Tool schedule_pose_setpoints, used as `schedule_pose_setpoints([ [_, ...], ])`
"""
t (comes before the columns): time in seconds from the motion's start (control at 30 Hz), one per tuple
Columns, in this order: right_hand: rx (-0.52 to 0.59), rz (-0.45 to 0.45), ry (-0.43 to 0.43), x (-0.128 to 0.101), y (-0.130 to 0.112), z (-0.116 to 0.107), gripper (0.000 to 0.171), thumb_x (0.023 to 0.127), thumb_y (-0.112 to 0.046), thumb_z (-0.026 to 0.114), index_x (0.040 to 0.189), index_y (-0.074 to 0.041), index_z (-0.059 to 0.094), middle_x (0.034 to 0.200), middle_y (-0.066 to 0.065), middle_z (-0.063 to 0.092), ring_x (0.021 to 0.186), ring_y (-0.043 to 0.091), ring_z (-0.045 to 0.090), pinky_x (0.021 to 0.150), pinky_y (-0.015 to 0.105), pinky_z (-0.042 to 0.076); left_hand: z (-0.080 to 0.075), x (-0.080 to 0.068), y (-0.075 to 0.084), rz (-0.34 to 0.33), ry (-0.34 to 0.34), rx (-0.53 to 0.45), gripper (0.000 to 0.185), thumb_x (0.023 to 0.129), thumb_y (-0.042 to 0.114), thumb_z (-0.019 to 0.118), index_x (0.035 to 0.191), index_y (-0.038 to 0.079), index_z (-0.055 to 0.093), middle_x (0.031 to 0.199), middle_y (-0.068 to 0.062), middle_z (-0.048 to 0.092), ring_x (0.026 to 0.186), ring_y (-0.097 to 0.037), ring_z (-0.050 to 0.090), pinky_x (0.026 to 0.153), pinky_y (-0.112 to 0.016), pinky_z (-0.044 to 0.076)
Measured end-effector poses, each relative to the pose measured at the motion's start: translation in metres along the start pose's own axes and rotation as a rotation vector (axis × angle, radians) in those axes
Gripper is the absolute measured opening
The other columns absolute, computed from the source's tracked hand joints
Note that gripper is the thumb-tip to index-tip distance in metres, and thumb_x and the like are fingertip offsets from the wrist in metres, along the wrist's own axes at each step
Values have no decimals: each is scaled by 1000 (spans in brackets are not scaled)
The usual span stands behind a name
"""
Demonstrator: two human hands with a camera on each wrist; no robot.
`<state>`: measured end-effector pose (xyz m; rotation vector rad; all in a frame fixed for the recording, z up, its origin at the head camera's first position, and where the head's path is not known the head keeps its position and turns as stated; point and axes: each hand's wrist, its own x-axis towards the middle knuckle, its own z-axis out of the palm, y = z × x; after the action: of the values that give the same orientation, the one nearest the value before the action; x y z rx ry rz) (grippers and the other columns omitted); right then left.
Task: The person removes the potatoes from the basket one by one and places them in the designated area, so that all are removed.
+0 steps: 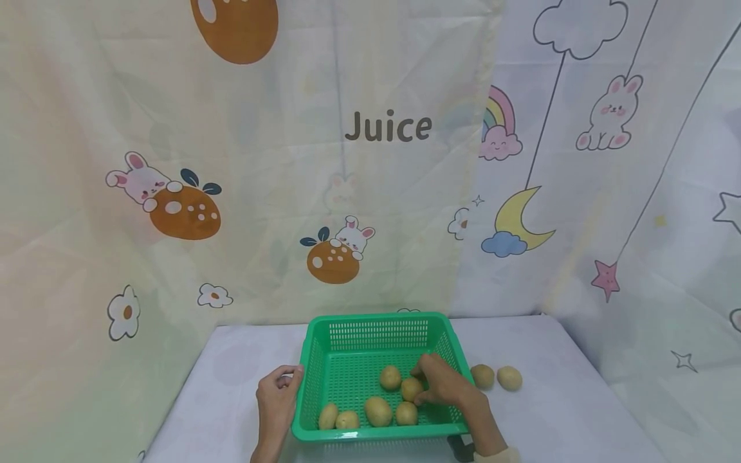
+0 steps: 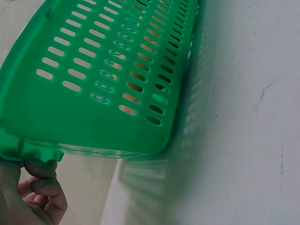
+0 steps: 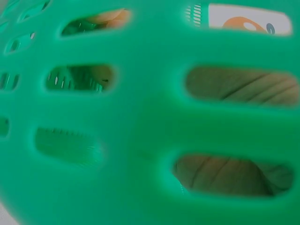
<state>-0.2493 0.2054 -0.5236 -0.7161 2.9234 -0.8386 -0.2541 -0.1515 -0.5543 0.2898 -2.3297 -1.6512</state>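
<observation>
A green plastic basket (image 1: 370, 435) with slotted walls stands on the table, several potatoes inside it. At its left side my left hand (image 1: 276, 402) pinches the rim between thumb and curled fingers; the left wrist view shows these fingers (image 2: 47, 185) at the rim's edge. My right hand (image 1: 444, 384) reaches over the right wall and grips a potato (image 1: 411, 390) near the right part of the basket floor. Close by lie another potato (image 1: 390, 378) and a larger one (image 1: 379, 411). In the right wrist view the basket wall (image 3: 140, 131) hides most of the hand.
Two potatoes (image 1: 510, 378) lie on the white tabletop (image 1: 556, 418) just right of the basket. A printed cloth (image 1: 393, 193) hangs behind the table. On the right forearm sits a dark strap or device (image 1: 460, 448), partly under the basket's front edge.
</observation>
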Motion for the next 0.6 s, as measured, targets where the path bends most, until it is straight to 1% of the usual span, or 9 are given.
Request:
schedule_pose_setpoints([
  [0.13, -2, 14, -9, 0, 0, 1, 56, 72, -13, 101, 115, -1, 66, 119, 14, 79, 112, 35, 71, 97, 48, 61, 0, 1, -1, 7, 7, -5, 27, 106, 18, 70, 110, -7, 78, 63, -5, 71, 48, -14, 63, 49, -23, 53],
  [0.27, -5, 23, -17, 0, 0, 1, 57, 73, -14, 101, 118, 0, 68, 118, 13, 79, 112, 35, 71, 97, 48, 61, 0, 0, -1, -3, 0, -7, 27, 106, 19, 71, 111, -7, 78, 63, -4, 71, 49, -13, 62, 49, -22, 52],
  [0.6, 4, 9, -26, -1, -1, -1, 56, 74, -12, 100, 118, 0, 67, 119, 15, 78, 111, 35, 69, 98, 48, 60, -1, 0, 1, -9, -1, -8, 26, 106, 18, 71, 111, -7, 78, 63, -3, 70, 51, -14, 61, 49, -22, 51],
])
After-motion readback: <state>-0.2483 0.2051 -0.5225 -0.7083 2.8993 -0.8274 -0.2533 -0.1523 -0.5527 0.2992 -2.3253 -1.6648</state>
